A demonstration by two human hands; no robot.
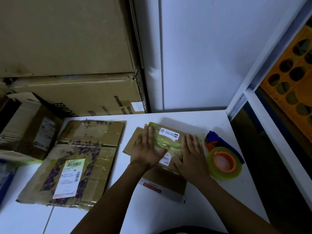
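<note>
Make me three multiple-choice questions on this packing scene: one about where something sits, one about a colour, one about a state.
1. Where is the tape roll relative to the small box?
A. To its right
B. On top of it
C. On the floor

2. What colour is the roll's core?
A. Blue
B. Orange
C. Black

3. How do the left hand and right hand lie?
A. Clenched in fists
B. Flat, pressing the tape strip on the box
C. Gripping the roll

Answers:
1 A, the roll lies on the table just right of the box, beside the right hand.
2 B, the inner ring shows orange inside the yellow-green tape.
3 B, both hands rest with straight fingers on the taped top.
</note>
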